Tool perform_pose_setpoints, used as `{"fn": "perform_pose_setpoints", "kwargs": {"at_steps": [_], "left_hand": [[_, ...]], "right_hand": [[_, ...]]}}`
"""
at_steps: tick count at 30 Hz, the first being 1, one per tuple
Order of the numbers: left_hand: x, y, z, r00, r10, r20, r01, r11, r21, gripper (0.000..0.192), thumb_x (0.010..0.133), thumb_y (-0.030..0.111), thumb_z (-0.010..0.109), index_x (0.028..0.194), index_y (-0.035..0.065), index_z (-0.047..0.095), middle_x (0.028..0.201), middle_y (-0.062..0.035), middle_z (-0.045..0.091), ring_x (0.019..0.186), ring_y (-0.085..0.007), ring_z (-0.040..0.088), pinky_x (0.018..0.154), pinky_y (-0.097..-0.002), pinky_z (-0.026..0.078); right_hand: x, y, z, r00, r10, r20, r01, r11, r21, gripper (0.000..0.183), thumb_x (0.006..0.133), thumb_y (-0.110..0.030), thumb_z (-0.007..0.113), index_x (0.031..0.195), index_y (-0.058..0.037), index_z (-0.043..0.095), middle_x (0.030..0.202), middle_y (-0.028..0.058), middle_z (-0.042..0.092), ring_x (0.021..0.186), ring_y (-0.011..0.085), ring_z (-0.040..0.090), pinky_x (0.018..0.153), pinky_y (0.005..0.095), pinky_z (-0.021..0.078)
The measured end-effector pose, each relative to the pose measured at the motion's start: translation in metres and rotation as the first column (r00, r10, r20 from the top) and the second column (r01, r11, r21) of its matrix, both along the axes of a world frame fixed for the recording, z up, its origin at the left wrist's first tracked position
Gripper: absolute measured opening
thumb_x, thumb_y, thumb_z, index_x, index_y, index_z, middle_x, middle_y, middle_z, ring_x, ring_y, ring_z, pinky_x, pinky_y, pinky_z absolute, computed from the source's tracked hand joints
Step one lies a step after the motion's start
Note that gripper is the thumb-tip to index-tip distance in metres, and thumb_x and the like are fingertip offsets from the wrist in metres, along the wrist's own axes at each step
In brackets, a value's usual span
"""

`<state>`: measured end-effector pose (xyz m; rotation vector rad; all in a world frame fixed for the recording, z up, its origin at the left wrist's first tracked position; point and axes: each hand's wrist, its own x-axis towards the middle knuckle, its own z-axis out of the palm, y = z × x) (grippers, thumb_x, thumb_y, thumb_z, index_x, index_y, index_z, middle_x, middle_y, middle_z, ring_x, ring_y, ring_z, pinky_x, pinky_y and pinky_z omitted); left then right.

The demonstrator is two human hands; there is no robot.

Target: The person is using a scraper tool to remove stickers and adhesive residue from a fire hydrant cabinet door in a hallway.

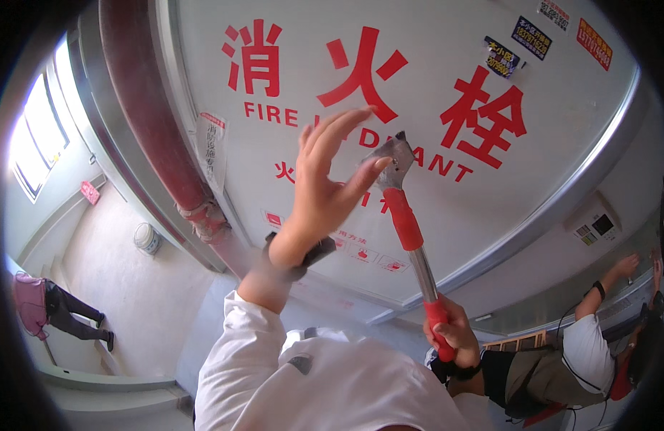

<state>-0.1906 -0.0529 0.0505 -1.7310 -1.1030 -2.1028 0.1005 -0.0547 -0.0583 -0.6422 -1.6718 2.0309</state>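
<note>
My right hand (457,331) is wrapped around the lower red grip of a long-handled scraper (422,272). The tool points up and slightly left, with a metal shaft, a second red sleeve and a flat metal blade (397,171) at the top. Beside the blade my left hand (322,196) is raised, fingers curved and apart, holding nothing. Its thumb overlaps the blade in view; I cannot tell whether they touch. Behind both is a grey fire hydrant cabinet door (439,226) with large red writing. Several small stickers (502,57) bearing writing are on its upper right.
A red pipe (148,108) runs along the cabinet's left side. Further left are a white bucket (147,238) on the floor, a person (68,310) near steps, and a window (41,134). Another person (585,345) stands at the right with one arm raised, near a wall panel (593,223).
</note>
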Motion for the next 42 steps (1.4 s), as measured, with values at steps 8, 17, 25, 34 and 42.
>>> {"fn": "perform_pose_setpoints", "kwargs": {"at_steps": [8, 17, 25, 34, 42], "left_hand": [[-0.015, -0.001, 0.012, 0.926, -0.377, -0.029, 0.356, 0.895, -0.269, 0.020, 0.070, 0.013, 0.069, 0.085, 0.0015, 0.062, 0.081, -0.0061, 0.063, 0.076, -0.0145, 0.055, 0.079, -0.0271, 0.039], [-0.027, -0.005, 0.015, 0.808, -0.492, -0.323, 0.450, 0.870, -0.202, 0.006, 0.075, 0.003, 0.059, 0.073, -0.0007, 0.056, 0.069, -0.0050, 0.057, 0.066, -0.0152, 0.051, 0.061, -0.0271, 0.038], [-0.063, -0.036, -0.004, 0.766, -0.541, 0.347, 0.425, 0.832, 0.357, 0.021, 0.087, 0.022, 0.042, 0.092, 0.0031, 0.049, 0.085, -0.0093, 0.054, 0.081, -0.0199, 0.052, 0.076, -0.0336, 0.040], [-0.124, -0.083, -0.120, 0.599, 0.709, -0.371, -0.797, 0.575, -0.186, 0.008, 0.076, 0.008, 0.049, 0.071, 0.0035, 0.053, 0.069, -0.0083, 0.055, 0.069, -0.0253, 0.053, 0.069, -0.0353, 0.039], [-0.135, -0.138, -0.241, 0.670, 0.428, -0.606, -0.670, -0.002, -0.742, 0.012, 0.073, 0.019, 0.056, 0.074, 0.0107, 0.064, 0.074, -0.0103, 0.061, 0.071, -0.0296, 0.058, 0.067, -0.0393, 0.043]], "right_hand": [[0.012, -0.007, -0.003, 0.999, -0.013, 0.047, 0.014, 1.000, -0.028, 0.070, 0.070, -0.036, 0.068, 0.120, 0.0001, 0.037, 0.056, 0.0068, 0.049, 0.041, 0.0090, 0.044, 0.038, 0.0198, 0.0369], [0.033, -0.011, 0.014, 0.991, 0.079, 0.110, -0.062, 0.987, -0.151, 0.066, 0.072, -0.028, 0.067, 0.123, -0.0001, 0.036, 0.060, 0.0043, 0.048, 0.045, 0.0080, 0.044, 0.042, 0.0197, 0.0385], [0.033, -0.011, 0.020, 0.959, 0.187, 0.212, -0.191, 0.982, -0.003, 0.069, 0.071, -0.027, 0.068, 0.124, 0.0004, 0.035, 0.064, 0.0052, 0.051, 0.048, 0.0071, 0.046, 0.043, 0.0194, 0.0384], [-0.017, -0.006, 0.031, 0.971, -0.054, -0.232, 0.047, 0.998, -0.037, 0.069, 0.075, -0.050, 0.056, 0.122, -0.0042, 0.036, 0.048, 0.0079, 0.045, 0.032, 0.0093, 0.036, 0.031, 0.0201, 0.0298], [-0.041, 0.004, 0.042, 0.955, -0.119, -0.270, 0.088, 0.988, -0.125, 0.070, 0.075, -0.053, 0.053, 0.119, -0.0007, 0.037, 0.052, 0.0025, 0.045, 0.035, 0.0054, 0.035, 0.033, 0.0172, 0.0282]]}}
